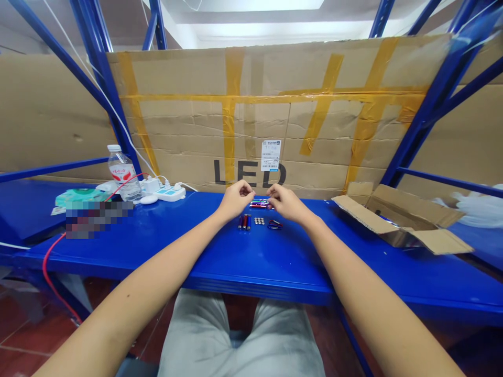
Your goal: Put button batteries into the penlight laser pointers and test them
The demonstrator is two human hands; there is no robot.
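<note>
My left hand (pixel 234 199) and my right hand (pixel 286 201) reach out over the blue shelf table (pixel 196 246), fingers curled in a pinch on either side of a row of small red and blue cylinders (pixel 260 203). Each hand touches an end of that row; what exactly the fingertips grip is too small to make out. Just in front lie a few upright-lying small tubes (pixel 244 222), a cluster of tiny round button cells (pixel 259 221) and a small red and blue ring-shaped piece (pixel 275 224).
An open cardboard box (pixel 401 220) sits at the right. At the left stand a water bottle (pixel 122 174), a white power strip with plugs (pixel 167 192), a teal tissue pack (pixel 80 197) and a red cable (pixel 51 262). A taped cardboard wall marked LED (pixel 275 115) backs the table.
</note>
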